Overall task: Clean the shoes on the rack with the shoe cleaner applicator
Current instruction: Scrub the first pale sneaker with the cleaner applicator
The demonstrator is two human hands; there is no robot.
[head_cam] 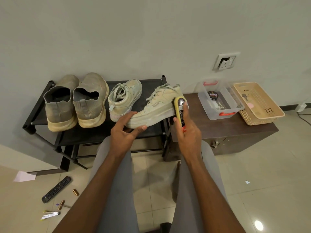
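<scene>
Head view – shoe in work: the pale lace-up sneaker (156, 106) is being held just above the front of the black rack (42, 105), toe toward the low cabinet (218, 130) on the right.
Left hand (125, 130): it is cupping the heel end of the sneaker's sole, thumb under the edge, fingers curling up behind.
Right hand (188, 132): it is wrapping round the yellow shoe cleaner applicator (180, 108), whose head is pressing on the sneaker's toe side.
Progress: this looks like the middle of the job – one shoe is being worked on, and I cannot tell how much of it is clean.
Left to do: its partner sneaker (125, 98) and the grey slip-on pair (75, 101) are sitting on the rack, the pair's soles looking yellowed and grubby.
Look of the sneaker: cream upper, thick off-white sole, loose laces trailing.
Nearby: a clear tub (220, 101) and a beige basket (259, 103) are resting on the cabinet.
</scene>
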